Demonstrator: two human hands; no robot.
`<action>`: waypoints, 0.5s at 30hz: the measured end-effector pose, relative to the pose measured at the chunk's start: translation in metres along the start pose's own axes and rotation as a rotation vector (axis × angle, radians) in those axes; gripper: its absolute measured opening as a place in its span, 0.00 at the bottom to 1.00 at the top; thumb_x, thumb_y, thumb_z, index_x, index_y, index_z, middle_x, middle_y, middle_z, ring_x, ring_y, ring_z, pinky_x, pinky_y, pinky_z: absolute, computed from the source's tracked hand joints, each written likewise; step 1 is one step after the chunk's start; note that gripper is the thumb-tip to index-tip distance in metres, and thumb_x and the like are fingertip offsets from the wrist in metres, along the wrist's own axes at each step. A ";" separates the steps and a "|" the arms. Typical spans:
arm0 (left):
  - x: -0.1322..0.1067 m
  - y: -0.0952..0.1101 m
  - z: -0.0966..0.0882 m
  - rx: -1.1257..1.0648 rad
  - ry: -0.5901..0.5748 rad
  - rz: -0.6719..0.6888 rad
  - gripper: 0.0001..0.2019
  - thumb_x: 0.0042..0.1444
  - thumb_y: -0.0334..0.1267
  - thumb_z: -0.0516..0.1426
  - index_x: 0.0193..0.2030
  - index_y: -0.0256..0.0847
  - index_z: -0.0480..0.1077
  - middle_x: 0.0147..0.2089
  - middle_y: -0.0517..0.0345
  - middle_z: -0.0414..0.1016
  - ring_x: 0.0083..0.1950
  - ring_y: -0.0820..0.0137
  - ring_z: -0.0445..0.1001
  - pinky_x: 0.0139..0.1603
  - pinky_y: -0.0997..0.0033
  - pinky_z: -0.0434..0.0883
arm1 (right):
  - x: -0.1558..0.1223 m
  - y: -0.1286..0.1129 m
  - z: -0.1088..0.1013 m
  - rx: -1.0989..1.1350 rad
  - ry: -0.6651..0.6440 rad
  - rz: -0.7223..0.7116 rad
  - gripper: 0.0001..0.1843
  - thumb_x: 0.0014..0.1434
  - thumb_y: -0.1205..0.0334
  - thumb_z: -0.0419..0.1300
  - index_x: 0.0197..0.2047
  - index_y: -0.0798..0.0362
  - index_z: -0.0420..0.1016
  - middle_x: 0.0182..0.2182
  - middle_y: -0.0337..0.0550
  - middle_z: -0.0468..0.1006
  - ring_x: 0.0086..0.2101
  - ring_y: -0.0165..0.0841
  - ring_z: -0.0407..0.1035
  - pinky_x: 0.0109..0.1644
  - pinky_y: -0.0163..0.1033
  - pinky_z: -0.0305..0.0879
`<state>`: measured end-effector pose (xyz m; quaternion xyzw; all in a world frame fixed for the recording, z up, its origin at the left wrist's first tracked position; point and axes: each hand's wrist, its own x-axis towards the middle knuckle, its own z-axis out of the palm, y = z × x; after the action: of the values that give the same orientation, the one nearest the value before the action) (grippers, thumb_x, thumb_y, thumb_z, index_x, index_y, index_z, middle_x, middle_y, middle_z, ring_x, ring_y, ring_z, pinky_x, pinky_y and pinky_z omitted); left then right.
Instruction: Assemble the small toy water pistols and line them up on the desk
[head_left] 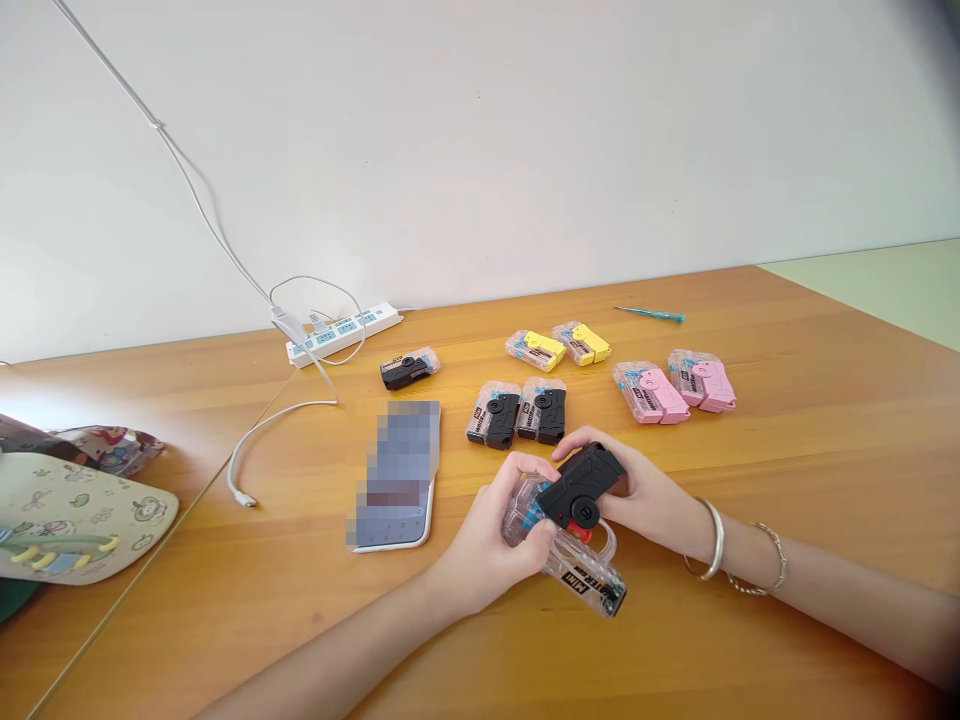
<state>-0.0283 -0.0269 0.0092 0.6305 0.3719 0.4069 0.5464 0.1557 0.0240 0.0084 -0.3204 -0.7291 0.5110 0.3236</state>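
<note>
A mini water gun point(585, 485), clear plastic with a black part and a red trigger, is held above the table in both hands. My left hand point(502, 530) grips its clear end, thumb pressed against the side below the black part. Around the far end of the black part my right hand point(637, 485) is closed, its fingers partly hidden behind it. The clear body reading "MINI" hangs at an angle from the black part. Just beyond lie two folded black water guns point(493, 415) side by side, and a third black one point(409, 368) sits farther left.
Two yellow water guns point(536, 350) and two pink ones point(651, 392) lie toward the back and right. A phone point(397, 480) is left of my hands. Behind are a power strip point(345, 333) with white cables and a teal screwdriver point(660, 315). A patterned bag point(82, 510) stands left.
</note>
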 end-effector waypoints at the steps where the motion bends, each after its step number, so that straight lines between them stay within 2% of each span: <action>1: 0.000 0.000 0.001 0.014 0.009 -0.005 0.13 0.57 0.36 0.55 0.46 0.43 0.56 0.35 0.60 0.68 0.32 0.72 0.67 0.32 0.75 0.65 | 0.000 0.001 -0.003 -0.103 0.026 -0.070 0.16 0.49 0.69 0.57 0.43 0.50 0.66 0.36 0.40 0.74 0.34 0.33 0.71 0.37 0.37 0.70; 3: 0.000 0.000 0.001 0.026 0.049 -0.016 0.17 0.56 0.33 0.55 0.49 0.44 0.53 0.35 0.60 0.69 0.33 0.71 0.69 0.32 0.74 0.66 | 0.000 0.002 -0.010 -0.307 0.089 -0.203 0.19 0.49 0.71 0.55 0.46 0.48 0.64 0.38 0.41 0.75 0.34 0.34 0.72 0.36 0.37 0.69; 5: 0.000 0.000 0.001 0.059 0.106 -0.004 0.16 0.55 0.32 0.55 0.49 0.44 0.54 0.37 0.60 0.70 0.35 0.71 0.70 0.35 0.74 0.68 | 0.000 0.003 -0.017 -0.499 0.132 -0.341 0.17 0.51 0.70 0.55 0.45 0.48 0.63 0.39 0.42 0.77 0.35 0.35 0.73 0.36 0.37 0.67; 8: 0.001 0.000 -0.001 0.165 0.191 0.051 0.12 0.55 0.31 0.55 0.44 0.43 0.60 0.40 0.60 0.71 0.38 0.71 0.70 0.41 0.73 0.68 | 0.002 0.000 -0.028 -0.698 0.078 -0.449 0.13 0.55 0.64 0.56 0.45 0.48 0.65 0.38 0.42 0.79 0.34 0.36 0.74 0.33 0.37 0.65; 11: 0.003 -0.002 -0.003 0.207 0.275 0.076 0.11 0.55 0.30 0.55 0.45 0.44 0.62 0.42 0.60 0.72 0.40 0.70 0.71 0.42 0.73 0.68 | 0.005 -0.011 -0.035 -0.750 -0.048 -0.352 0.13 0.57 0.61 0.56 0.47 0.49 0.66 0.35 0.40 0.79 0.31 0.35 0.74 0.31 0.36 0.64; 15: 0.004 -0.003 -0.003 0.270 0.361 0.084 0.12 0.54 0.29 0.55 0.46 0.43 0.64 0.42 0.58 0.72 0.42 0.68 0.72 0.43 0.71 0.68 | 0.006 -0.028 -0.038 -0.636 -0.157 -0.177 0.19 0.57 0.53 0.58 0.51 0.48 0.65 0.40 0.42 0.78 0.35 0.37 0.73 0.35 0.39 0.66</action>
<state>-0.0298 -0.0216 0.0066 0.6297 0.4881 0.4823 0.3643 0.1784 0.0418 0.0457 -0.3003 -0.8996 0.2511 0.1938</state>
